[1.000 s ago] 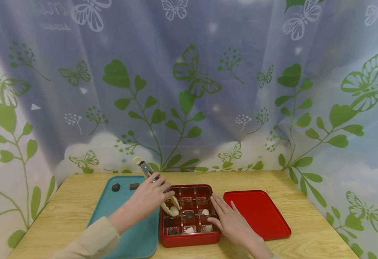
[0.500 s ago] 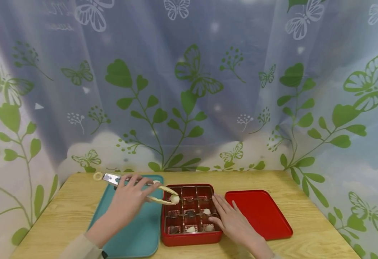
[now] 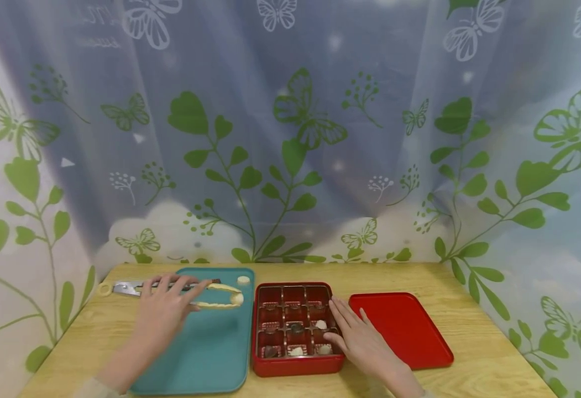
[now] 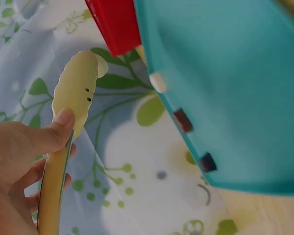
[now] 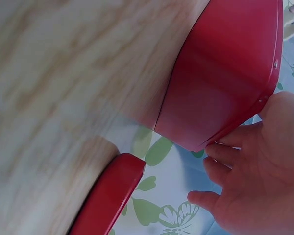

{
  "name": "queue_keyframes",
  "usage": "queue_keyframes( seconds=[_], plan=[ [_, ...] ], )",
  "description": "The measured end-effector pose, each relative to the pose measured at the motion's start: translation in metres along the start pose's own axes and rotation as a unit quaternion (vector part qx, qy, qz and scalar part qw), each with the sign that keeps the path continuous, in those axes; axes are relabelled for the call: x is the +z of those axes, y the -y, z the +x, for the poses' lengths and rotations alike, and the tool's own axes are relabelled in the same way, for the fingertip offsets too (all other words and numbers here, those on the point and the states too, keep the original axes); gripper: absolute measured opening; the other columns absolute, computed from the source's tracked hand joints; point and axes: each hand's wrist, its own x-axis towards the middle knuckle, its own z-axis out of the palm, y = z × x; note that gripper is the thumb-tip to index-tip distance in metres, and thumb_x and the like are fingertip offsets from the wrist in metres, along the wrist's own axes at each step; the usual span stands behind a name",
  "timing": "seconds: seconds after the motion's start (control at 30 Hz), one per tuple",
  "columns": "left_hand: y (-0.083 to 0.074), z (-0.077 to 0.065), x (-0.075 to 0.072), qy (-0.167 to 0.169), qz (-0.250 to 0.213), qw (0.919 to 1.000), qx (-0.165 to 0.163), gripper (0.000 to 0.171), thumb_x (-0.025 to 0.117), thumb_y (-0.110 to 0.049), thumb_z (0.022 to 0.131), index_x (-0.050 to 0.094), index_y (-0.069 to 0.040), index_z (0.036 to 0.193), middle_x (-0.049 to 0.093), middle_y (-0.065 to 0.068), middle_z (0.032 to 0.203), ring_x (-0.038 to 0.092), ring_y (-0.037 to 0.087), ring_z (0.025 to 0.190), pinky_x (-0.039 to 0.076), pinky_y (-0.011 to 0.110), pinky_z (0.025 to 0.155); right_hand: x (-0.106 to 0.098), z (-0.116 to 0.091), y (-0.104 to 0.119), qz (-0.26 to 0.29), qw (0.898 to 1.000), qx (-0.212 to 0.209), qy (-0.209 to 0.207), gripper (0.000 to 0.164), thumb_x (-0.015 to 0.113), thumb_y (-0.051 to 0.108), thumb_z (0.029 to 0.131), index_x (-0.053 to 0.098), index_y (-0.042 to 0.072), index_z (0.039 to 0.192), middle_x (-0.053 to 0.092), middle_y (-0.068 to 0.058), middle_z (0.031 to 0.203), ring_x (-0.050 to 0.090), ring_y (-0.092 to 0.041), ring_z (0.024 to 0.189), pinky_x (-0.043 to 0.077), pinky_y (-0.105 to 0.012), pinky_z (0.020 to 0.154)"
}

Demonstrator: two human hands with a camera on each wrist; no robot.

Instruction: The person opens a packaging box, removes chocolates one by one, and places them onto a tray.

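In the head view my left hand (image 3: 163, 309) grips a pair of cream-tipped tongs (image 3: 128, 288) above the blue tray (image 3: 205, 354). A round white chocolate (image 3: 237, 299) is pinched between the tong tips, also seen at the tip in the left wrist view. On the tray's far edge lie a white chocolate (image 4: 158, 82), a brown rectangular piece (image 4: 183, 121) and a dark piece (image 4: 208, 162). My right hand (image 3: 362, 337) rests with straight fingers along the right rim of the red divided box (image 3: 297, 367). Dark and white chocolates (image 3: 296, 351) sit in its nearer compartments.
A red lid (image 3: 402, 331) lies flat on the wooden table (image 3: 474, 354) to the right of the box, partly behind my right hand. Behind the table hangs a curtain (image 3: 250, 127) printed with leaves and butterflies.
My left hand has lifted the white chocolate out of the box with the tongs and moved left over the tray. My right hand has stayed at the box rim.
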Motion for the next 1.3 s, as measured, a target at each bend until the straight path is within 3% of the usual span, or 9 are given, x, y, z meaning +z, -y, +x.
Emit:
queue_keyframes(
  seconds=[0.37, 0.57, 0.67, 0.77, 0.87, 1.0, 1.13, 1.3],
  plan=[
    [0.036, -0.030, 0.006, 0.006, 0.042, 0.9986, -0.032, 0.054, 0.080, -0.021, 0.059, 0.067, -0.026, 0.111, 0.062, 0.001, 0.095, 0.051, 0.028, 0.090, 0.035, 0.051, 0.078, -0.002, -0.001, -0.001, -0.002, 1.000, 0.004, 0.002, 0.072, 0.035, 0.056, 0.092, 0.021, 0.012, 0.147, 0.020, -0.007, 0.152, 0.017, -0.022, 0.140, 0.019, -0.054, 0.109],
    [0.055, -0.033, 0.007, 0.054, 0.079, 0.9947, -0.037, 0.055, 0.082, -0.015, 0.059, 0.067, -0.023, 0.111, 0.060, 0.004, 0.097, 0.049, 0.031, 0.093, 0.034, 0.051, 0.080, -0.001, 0.000, -0.001, -0.002, 1.000, 0.004, 0.002, 0.072, 0.034, 0.057, 0.092, 0.021, 0.012, 0.147, 0.020, -0.006, 0.152, 0.017, -0.021, 0.140, 0.019, -0.054, 0.109],
    [0.062, -0.031, 0.007, 0.054, 0.094, 0.9938, -0.026, 0.050, 0.081, -0.022, 0.060, 0.068, -0.021, 0.108, 0.062, 0.007, 0.095, 0.051, 0.033, 0.091, 0.035, 0.051, 0.080, 0.001, 0.000, -0.002, -0.002, 1.000, 0.005, 0.004, 0.072, 0.034, 0.057, 0.092, 0.021, 0.012, 0.147, 0.020, -0.006, 0.152, 0.017, -0.021, 0.140, 0.019, -0.053, 0.109],
    [0.066, -0.029, 0.007, 0.052, 0.098, 0.9938, -0.014, 0.046, 0.081, -0.025, 0.059, 0.070, -0.018, 0.103, 0.062, 0.010, 0.091, 0.051, 0.035, 0.089, 0.035, 0.053, 0.081, 0.002, 0.000, -0.001, 0.001, 1.000, 0.004, 0.006, 0.073, 0.033, 0.058, 0.092, 0.021, 0.012, 0.147, 0.020, -0.006, 0.152, 0.018, -0.022, 0.140, 0.019, -0.054, 0.109],
    [0.068, -0.026, 0.007, 0.072, 0.101, 0.9923, -0.007, 0.042, 0.082, -0.023, 0.060, 0.070, -0.016, 0.099, 0.061, 0.012, 0.089, 0.050, 0.036, 0.088, 0.035, 0.054, 0.081, 0.003, 0.000, -0.002, 0.002, 1.000, 0.003, 0.005, 0.073, 0.033, 0.058, 0.092, 0.021, 0.012, 0.147, 0.020, -0.006, 0.152, 0.018, -0.022, 0.140, 0.019, -0.054, 0.109],
    [0.067, -0.023, 0.008, 0.114, 0.104, 0.9879, -0.016, 0.035, 0.077, -0.009, 0.067, 0.071, -0.016, 0.101, 0.061, 0.013, 0.091, 0.050, 0.037, 0.091, 0.034, 0.055, 0.082, 0.003, 0.000, -0.002, -0.001, 1.000, 0.003, 0.001, 0.073, 0.032, 0.059, 0.092, 0.021, 0.012, 0.147, 0.020, -0.006, 0.152, 0.017, -0.021, 0.140, 0.019, -0.054, 0.109],
    [0.068, -0.022, 0.010, 0.133, 0.106, 0.9849, -0.031, 0.040, 0.073, 0.004, 0.069, 0.070, -0.016, 0.104, 0.061, 0.014, 0.095, 0.050, 0.037, 0.094, 0.033, 0.056, 0.084, 0.003, 0.000, -0.002, -0.003, 1.000, 0.001, 0.001, 0.073, 0.031, 0.059, 0.092, 0.021, 0.012, 0.147, 0.020, -0.006, 0.152, 0.018, -0.022, 0.140, 0.020, -0.054, 0.109],
    [0.070, -0.025, 0.009, 0.147, 0.101, 0.9831, -0.043, 0.048, 0.081, -0.011, 0.063, 0.067, -0.014, 0.109, 0.060, 0.013, 0.098, 0.049, 0.038, 0.094, 0.031, 0.057, 0.084, 0.001, 0.000, -0.001, -0.001, 1.000, -0.002, -0.001, 0.073, 0.031, 0.058, 0.092, 0.021, 0.012, 0.147, 0.020, -0.006, 0.152, 0.018, -0.021, 0.140, 0.020, -0.054, 0.109]
  ],
)
